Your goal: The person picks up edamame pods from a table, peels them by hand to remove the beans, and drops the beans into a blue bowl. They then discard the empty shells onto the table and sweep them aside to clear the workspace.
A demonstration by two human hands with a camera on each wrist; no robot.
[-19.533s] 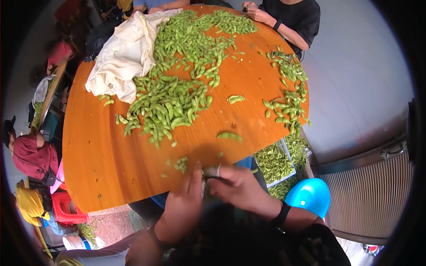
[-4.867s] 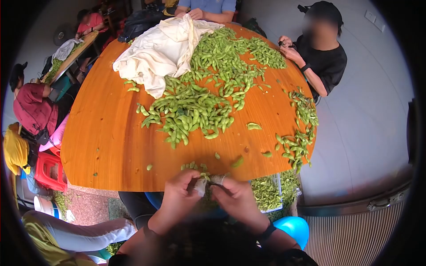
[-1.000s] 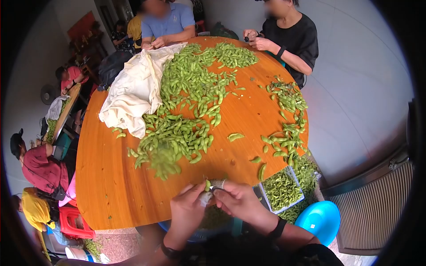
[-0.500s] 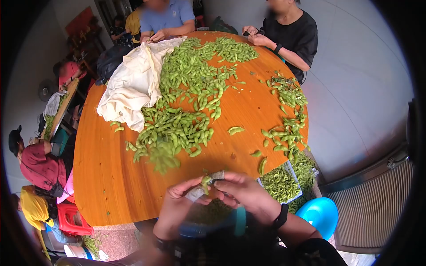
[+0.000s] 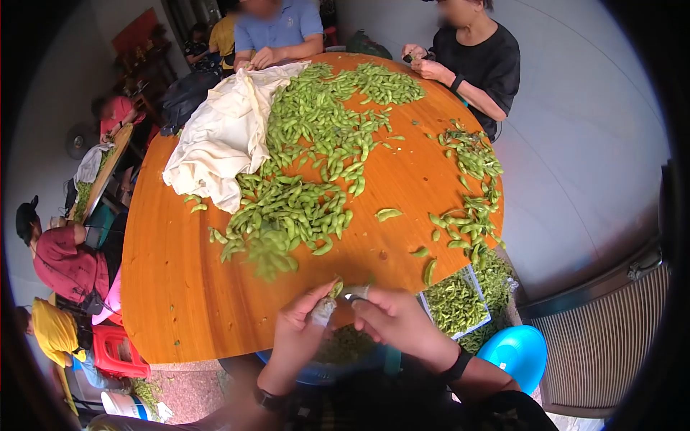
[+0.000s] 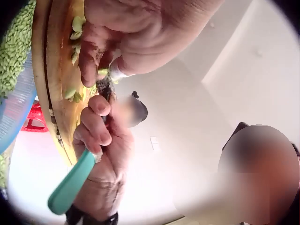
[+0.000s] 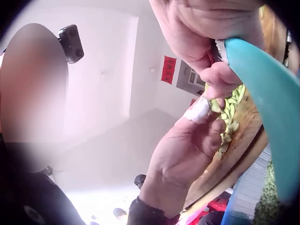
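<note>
Edamame pod (image 5: 334,289), green and plump, sits pinched in the left hand (image 5: 302,332) at the round orange wooden table's (image 5: 180,287) near edge, where the right hand (image 5: 399,325), gripping a teal-handled knife (image 6: 70,185), can work it.

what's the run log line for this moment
left hand: pinches edamame pod | right hand: grips teal-handled tool | place: table edge

A cream cloth (image 5: 219,136) is spread on the round wooden table (image 5: 172,287) beside heaped green pods (image 5: 309,158); a blue stool (image 5: 519,352) is seen below.
</note>
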